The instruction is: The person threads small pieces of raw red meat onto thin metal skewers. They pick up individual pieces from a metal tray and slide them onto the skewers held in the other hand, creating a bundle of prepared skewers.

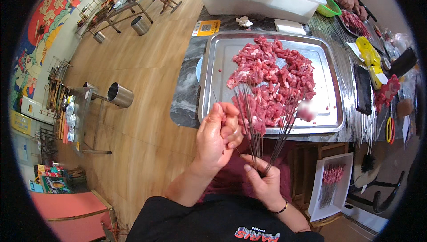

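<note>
My left hand (218, 135) is raised at the near left corner of a metal tray (338, 108), its fingers closed around a small piece of raw meat (223, 117) on a thin metal skewer (214, 96). A fanned bundle of metal skewers (255, 142) is gripped low down by my right hand (263, 175), in front of the tray's near edge; one skewer seems to run between the two hands. Chopped raw red meat (267, 72) lies heaped in the tray, partly behind the skewers. Whether any skewer tips touch the heap I cannot tell.
Beyond the tray stands a white plastic tub (257, 3). Many loose skewers (350, 92) lie to the right, beside a black phone (362, 89) and scissors (389, 130). At the far right, another person's hands (352, 3) work over meat. Lower right, a white box (315, 188) holds skewered meat.
</note>
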Available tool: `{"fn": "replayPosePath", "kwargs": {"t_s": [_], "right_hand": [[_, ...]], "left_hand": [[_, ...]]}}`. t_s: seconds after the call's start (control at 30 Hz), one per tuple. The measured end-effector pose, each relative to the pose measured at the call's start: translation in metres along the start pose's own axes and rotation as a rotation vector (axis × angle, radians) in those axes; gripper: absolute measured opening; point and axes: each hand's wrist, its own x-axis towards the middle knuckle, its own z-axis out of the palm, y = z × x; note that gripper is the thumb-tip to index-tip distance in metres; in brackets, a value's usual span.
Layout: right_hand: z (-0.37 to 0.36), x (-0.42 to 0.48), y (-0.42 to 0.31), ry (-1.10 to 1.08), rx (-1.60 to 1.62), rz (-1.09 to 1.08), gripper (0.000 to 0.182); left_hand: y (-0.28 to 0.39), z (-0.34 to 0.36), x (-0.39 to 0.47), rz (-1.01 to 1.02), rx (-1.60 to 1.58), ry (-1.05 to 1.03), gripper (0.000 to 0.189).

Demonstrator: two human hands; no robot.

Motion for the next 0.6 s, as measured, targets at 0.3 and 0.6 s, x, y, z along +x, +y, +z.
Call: {"fn": "replayPosePath", "kwargs": {"t_s": [0.3,0.6], "right_hand": [[-0.045,0.010,-0.026,0.189,-0.610,-0.372,0.044],[-0.069,0.000,-0.016,0.135,0.178,0.123,0.016]], "left_hand": [[0.015,0.007,-0.003,0.349,0.843,-0.282,0.019],[0.030,0.006,0.012,-0.026,0.676,-0.199,0.012]]}}
